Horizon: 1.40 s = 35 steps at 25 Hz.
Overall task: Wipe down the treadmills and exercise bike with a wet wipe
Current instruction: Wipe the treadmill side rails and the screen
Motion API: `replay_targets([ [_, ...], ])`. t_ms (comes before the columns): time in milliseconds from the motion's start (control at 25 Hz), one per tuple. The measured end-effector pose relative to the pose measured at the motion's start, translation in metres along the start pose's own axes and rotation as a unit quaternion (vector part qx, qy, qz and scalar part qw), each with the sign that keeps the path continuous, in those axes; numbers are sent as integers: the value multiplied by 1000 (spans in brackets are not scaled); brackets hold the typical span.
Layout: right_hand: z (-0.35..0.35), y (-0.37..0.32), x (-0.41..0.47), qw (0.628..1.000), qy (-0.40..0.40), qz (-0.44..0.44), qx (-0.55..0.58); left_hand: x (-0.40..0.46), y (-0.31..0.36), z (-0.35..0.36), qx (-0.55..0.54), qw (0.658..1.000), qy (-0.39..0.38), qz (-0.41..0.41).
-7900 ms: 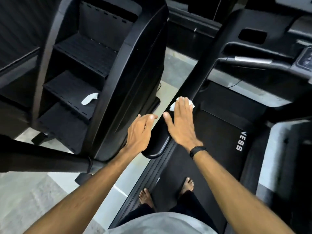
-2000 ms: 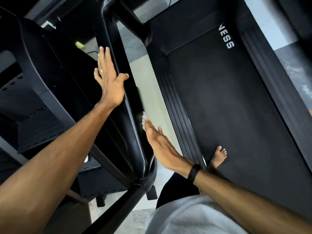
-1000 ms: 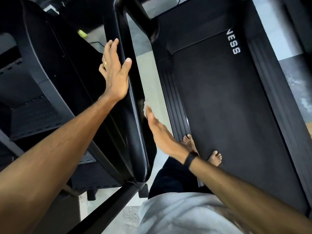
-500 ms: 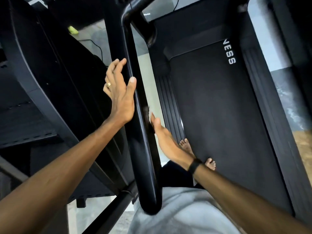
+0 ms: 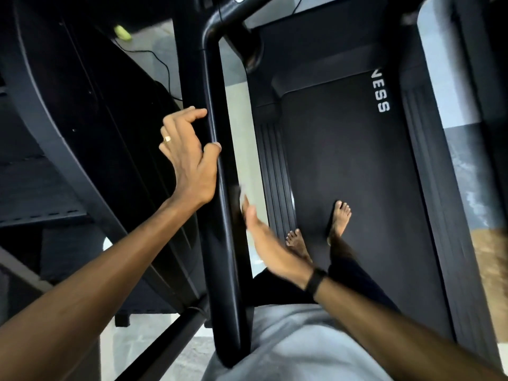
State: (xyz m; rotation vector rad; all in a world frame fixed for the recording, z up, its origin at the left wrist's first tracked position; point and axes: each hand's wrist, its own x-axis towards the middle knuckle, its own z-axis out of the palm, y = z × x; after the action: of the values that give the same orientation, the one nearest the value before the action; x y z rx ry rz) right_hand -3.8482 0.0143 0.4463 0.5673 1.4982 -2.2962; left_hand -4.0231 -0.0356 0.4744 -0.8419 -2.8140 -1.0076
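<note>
I stand barefoot on the black treadmill belt point(image 5: 357, 166). Its long black side handrail point(image 5: 224, 284) runs up the middle of the view. My right hand point(image 5: 270, 247) lies flat against the rail's right side and presses a white wet wipe point(image 5: 243, 190) onto it; only a blurred corner of the wipe shows past the fingertips. My left hand point(image 5: 189, 158) is on the rail's left side, thumb on top of the rail, fingers loosely bent with the tips at its edge. It holds nothing.
A big black stair-climber machine point(image 5: 68, 111) fills the left, close to the rail. A strip of pale floor point(image 5: 236, 111) lies between the two machines. Farther off, a yellow-green object point(image 5: 122, 32) and a black cable point(image 5: 159, 57) lie on the floor.
My right hand keeps sliding the wipe along the rail's side. My left hand's fingers have gone from straight to bent. My right foot has stepped out onto the belt.
</note>
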Motion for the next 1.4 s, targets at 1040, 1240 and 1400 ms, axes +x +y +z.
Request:
replay_targets([
  [1040,-17,5,7,954,-64,-221,-193,35,5,12,-84,988,87,-99],
  [1240,-43,-60,105,983,37,-123,-132,35,6,10,-57,990,81,-95],
  [1400,-43,-13,37,964,-64,-186,-176,35,3,10,-50,990,80,-105],
])
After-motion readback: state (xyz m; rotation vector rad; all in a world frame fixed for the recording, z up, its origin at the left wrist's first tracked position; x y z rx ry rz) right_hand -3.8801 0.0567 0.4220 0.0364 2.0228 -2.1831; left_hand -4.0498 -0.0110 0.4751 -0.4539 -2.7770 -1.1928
